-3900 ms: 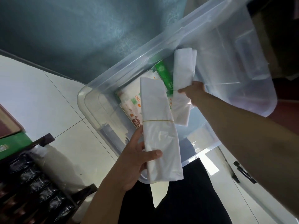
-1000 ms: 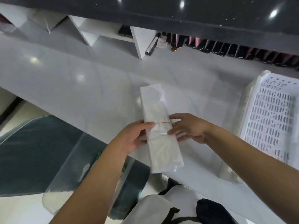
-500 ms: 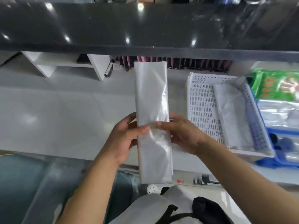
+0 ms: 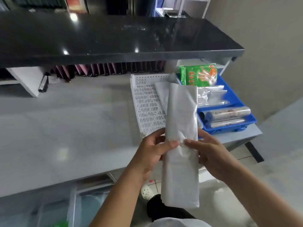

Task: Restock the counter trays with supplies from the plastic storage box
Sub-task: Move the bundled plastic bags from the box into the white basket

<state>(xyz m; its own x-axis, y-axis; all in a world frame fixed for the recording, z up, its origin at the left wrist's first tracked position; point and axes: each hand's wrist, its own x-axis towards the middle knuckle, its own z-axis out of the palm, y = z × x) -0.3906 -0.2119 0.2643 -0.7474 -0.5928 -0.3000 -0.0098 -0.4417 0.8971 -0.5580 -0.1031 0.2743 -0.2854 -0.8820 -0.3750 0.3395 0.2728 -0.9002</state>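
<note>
Left hand (image 4: 153, 150): thumb and fingers pinching the bundle's left edge.
Right hand (image 4: 207, 153): gripping its right edge.
Bundle of plastic bags (image 4: 180, 145): long, flat, crinkly translucent white, held above the table edge.
White tray (image 4: 146, 102): perforated, rectangular plastic, behind.
Blue tray (image 4: 236, 99): glossy rolls, right.
Table (image 4: 65, 128): smooth grey.

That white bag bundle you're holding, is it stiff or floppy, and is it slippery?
The white bag bundle probably bends a little: its surface wrinkles where the left hand and right hand pinch it. Its glossy sheen suggests it may be slippery.
</note>
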